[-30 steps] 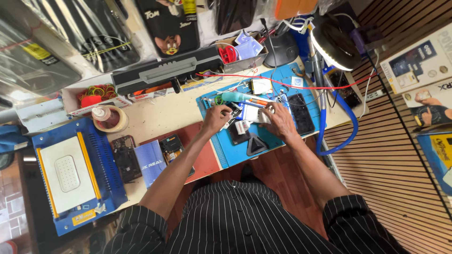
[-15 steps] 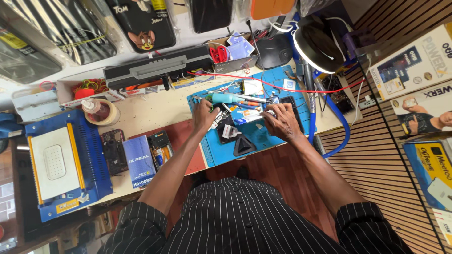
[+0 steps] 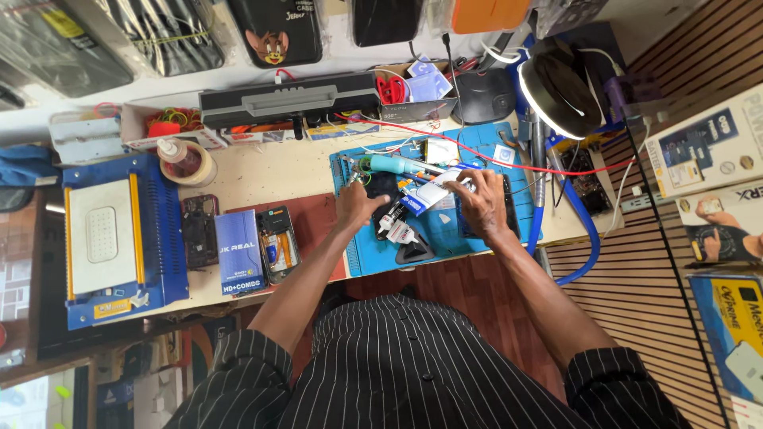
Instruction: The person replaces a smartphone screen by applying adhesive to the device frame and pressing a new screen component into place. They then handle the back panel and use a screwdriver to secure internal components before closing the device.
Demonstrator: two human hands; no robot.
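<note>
Moved: hands barely shifted since earlier frame, same spot on blue mat point(image 3: 469, 238).
L hand point(image 3: 359, 205): grip closed on dark phone point(image 3: 385, 191) (mid-mat).
R hand point(image 3: 479, 202): fingers together, pressing white tube point(image 3: 433, 191).
Handling: phone thin, stiff, prob. fragile; hold by edges.

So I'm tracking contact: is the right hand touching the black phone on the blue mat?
Touching: the head view shows the right hand lying on the black phone.

Under left hand point(image 3: 359, 205): dark part mostly hidden. Beneath right hand point(image 3: 479, 205): phone point(image 3: 509, 208) largely covered. At 3 o'clock: boxes point(image 3: 703, 151) cropped.
</note>
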